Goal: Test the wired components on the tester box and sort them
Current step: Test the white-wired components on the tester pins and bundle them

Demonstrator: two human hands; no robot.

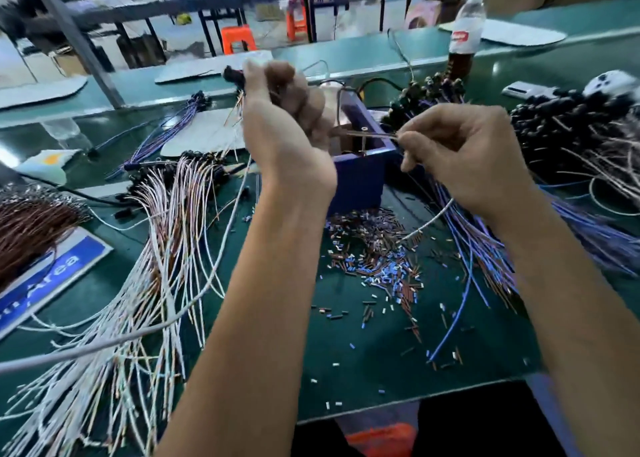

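blue tester box (360,172) sits mid-surface (363,359), hemmed by wire piles on both sides; its near side holds only scattered wire clippings (377,269). above it, the left hand (277,117) grips a black wired component (232,74); the right hand (460,148) pinches wire ends (372,134) over the box.

Readable: "Area" in white letters on a blue sign (52,276) lying flat at the left of the green table (346,370), the letters before it cut off and blurred. On the bottle (464,34) at the back, a red logo, too blurred to read.
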